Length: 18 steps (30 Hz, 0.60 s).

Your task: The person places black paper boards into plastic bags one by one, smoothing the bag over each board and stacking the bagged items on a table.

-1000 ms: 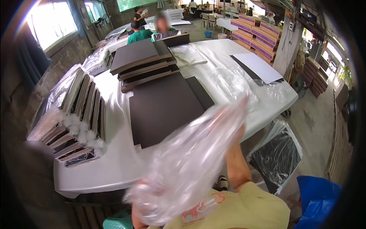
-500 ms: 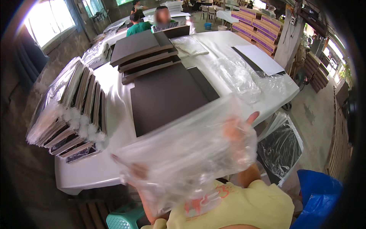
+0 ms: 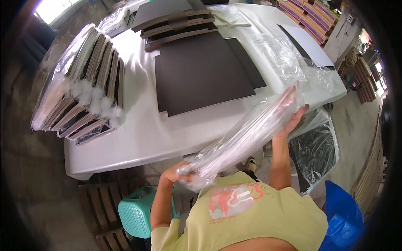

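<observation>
A clear plastic bag (image 3: 247,134) stretches slantwise between my two hands, in front of the white table (image 3: 142,134). My left hand (image 3: 178,173) grips its bunched lower end near my chest. My right hand (image 3: 293,119) holds the upper end by the table's near right edge, fingers spread along the plastic. On the table just beyond the bag lies a large flat dark brown board (image 3: 201,71).
Bagged dark boards (image 3: 79,88) stand on edge at the table's left. More dark boards (image 3: 176,25) are stacked at the far side, loose plastic film (image 3: 284,54) at the right. A teal stool (image 3: 136,213) and wooden pallet are below, a bagged dark sheet (image 3: 316,150) and blue bag (image 3: 343,217) to my right.
The bag was held up wide and open in front of me; now it is drawn out into a narrow slanted band. My view has tipped down toward the table's near edge.
</observation>
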Each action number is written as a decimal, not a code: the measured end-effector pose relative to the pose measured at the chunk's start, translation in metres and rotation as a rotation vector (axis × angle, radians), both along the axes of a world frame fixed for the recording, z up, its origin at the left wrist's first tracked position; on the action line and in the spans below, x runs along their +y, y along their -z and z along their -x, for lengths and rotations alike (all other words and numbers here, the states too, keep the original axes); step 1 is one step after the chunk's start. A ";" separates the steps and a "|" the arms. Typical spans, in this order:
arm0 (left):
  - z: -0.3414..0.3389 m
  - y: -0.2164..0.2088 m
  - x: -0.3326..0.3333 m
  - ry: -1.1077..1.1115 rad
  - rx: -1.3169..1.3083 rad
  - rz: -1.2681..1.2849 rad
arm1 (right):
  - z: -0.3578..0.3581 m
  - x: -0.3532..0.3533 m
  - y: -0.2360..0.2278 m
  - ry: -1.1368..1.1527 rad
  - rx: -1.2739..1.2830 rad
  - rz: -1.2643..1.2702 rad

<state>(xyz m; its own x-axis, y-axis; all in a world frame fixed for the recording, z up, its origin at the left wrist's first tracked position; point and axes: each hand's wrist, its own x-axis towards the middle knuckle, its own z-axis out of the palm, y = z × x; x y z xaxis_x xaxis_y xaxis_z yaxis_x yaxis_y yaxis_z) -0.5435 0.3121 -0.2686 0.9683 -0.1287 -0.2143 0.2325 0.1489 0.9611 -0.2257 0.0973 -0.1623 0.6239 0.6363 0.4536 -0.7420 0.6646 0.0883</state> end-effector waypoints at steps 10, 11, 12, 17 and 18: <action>-0.039 0.025 0.019 -1.426 -0.440 -0.019 | 0.022 -0.045 0.108 -0.143 -0.424 0.427; -0.043 0.026 0.019 -1.387 -0.503 0.011 | 0.014 -0.053 0.125 -0.136 -0.514 0.639; -0.046 0.021 0.020 -1.187 -0.593 0.336 | 0.007 -0.061 0.140 -0.153 -0.607 0.843; -0.014 0.012 0.067 -0.702 0.113 -0.408 | -0.029 -0.056 0.103 0.032 -0.371 1.276; -0.016 0.017 0.072 -0.639 0.135 -0.667 | -0.040 -0.048 0.091 0.041 -0.523 1.400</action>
<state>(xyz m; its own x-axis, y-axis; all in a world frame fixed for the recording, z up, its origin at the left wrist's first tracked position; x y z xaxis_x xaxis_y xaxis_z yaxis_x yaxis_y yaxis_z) -0.5278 0.3844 -0.2857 0.7744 0.6101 -0.1675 0.4126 -0.2863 0.8647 -0.1855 0.0492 -0.2528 0.6154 0.7196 -0.3216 -0.4669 0.0040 -0.8843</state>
